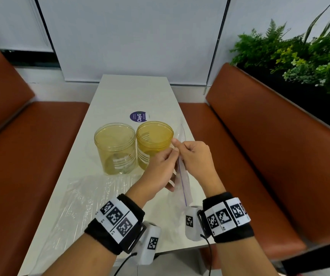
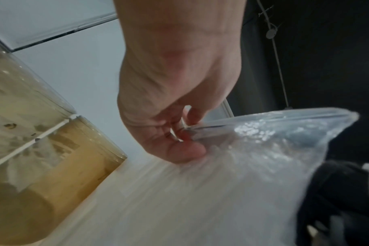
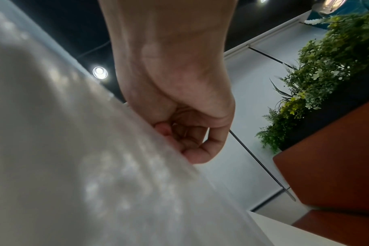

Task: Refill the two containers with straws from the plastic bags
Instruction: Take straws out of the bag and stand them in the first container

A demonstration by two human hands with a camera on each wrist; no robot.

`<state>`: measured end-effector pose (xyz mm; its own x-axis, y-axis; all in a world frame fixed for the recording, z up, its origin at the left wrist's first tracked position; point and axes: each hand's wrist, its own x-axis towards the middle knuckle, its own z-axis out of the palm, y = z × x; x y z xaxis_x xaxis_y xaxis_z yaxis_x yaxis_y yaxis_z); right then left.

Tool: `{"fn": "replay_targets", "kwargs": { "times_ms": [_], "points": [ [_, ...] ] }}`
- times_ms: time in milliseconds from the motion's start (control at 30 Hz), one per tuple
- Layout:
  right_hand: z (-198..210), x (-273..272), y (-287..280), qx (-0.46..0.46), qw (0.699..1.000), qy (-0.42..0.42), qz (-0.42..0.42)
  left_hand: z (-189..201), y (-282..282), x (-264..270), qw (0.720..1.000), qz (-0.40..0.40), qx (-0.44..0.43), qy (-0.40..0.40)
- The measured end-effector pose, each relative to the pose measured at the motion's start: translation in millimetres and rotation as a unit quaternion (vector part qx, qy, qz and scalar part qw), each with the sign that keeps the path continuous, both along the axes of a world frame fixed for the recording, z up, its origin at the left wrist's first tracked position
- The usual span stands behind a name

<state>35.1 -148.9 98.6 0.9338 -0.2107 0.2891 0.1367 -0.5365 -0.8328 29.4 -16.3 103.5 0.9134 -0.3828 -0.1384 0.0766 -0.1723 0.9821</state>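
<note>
Hands first: we are pinching the top edge of a clear zip bag (image 1: 184, 182) between both of them, just to the right of the two jars. Our left hand (image 1: 160, 168) is gripping the bag's near lip with thumb and curled fingers (image 2: 190, 151), and our right hand (image 1: 195, 158) is clenching the opposite lip, its fingers (image 3: 198, 153) folded tight against the plastic. The bag is standing on edge between our wrists — its blue zip line is running down toward the near table edge. In the wrist views the film is looking cloudy and blurred, so we cannot tell what is lying inside it.

Just left of our hands, two amber see-through containers are standing upright and side by side on the white table (image 1: 128, 96): the left container (image 1: 115, 148) and the right container (image 1: 153, 142), nearly touching each other, both with open mouths. Our left hand is overlapping the right one's lower side in the head view.

A second plastic bag (image 1: 84, 198) is lying flat on the table in front of the left container — pale, straight ridges are showing through it, apparently straws. Beyond the jars, a round purple sticker (image 1: 138, 116) is sitting on the tabletop. Brown benches (image 1: 259, 156) are flanking the table, and green plants (image 1: 299, 56) are rising behind the right-hand one.
</note>
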Motion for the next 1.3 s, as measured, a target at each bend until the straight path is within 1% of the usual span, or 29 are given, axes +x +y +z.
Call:
{"fn": "replay_targets", "kwargs": {
  "times_ms": [67,133,300,433,633,700,800,900,967,1033,1067,1133,1200,1233,1300],
  "points": [
    [-1,1,1,0.013,1.0,0.002,0.004,0,2,1,1.0,-0.021,0.003,-0.012],
    [-2,1,3,0.013,1.0,0.01,0.003,-1,3,3,0.999,-0.026,0.011,-0.018],
    [-7,2,9,-0.007,0.999,0.039,0.025,-2,2,6,0.999,0.023,0.021,-0.042],
    [-5,4,13,-0.075,0.996,0.044,0.023,-3,0,9,0.993,0.059,0.063,-0.078],
    [1,3,9,-0.138,0.986,0.087,0.021,1,1,11,0.996,0.078,0.048,-0.017],
    [3,0,5,-0.159,0.981,0.112,0.001,0,3,11,0.993,0.105,0.05,-0.01],
    [13,-4,-3,-0.215,0.964,0.149,-0.052,0,11,12,0.989,0.132,0.066,-0.026],
    [29,-3,-9,-0.246,0.946,0.181,-0.109,0,15,13,0.982,0.146,0.099,-0.06],
    [39,-4,-9,-0.25,0.941,0.181,-0.137,0,15,14,0.973,0.15,0.142,-0.106],
    [48,-5,-6,-0.256,0.94,0.166,-0.148,1,16,12,0.953,0.142,0.209,-0.166],
    [51,-4,-5,-0.267,0.939,0.164,-0.145,3,16,12,0.941,0.125,0.247,-0.195],
    [55,-1,-3,-0.311,0.92,0.196,-0.134,7,18,12,0.917,0.093,0.304,-0.238],
    [57,0,-5,-0.342,0.9,0.226,-0.147,14,25,12,0.902,0.085,0.345,-0.247],
    [56,0,-7,-0.351,0.895,0.225,-0.159,17,29,13,0.9,0.091,0.351,-0.24],
    [53,1,-14,-0.353,0.892,0.21,-0.186,20,39,17,0.916,0.102,0.327,-0.208]
  ]
}}
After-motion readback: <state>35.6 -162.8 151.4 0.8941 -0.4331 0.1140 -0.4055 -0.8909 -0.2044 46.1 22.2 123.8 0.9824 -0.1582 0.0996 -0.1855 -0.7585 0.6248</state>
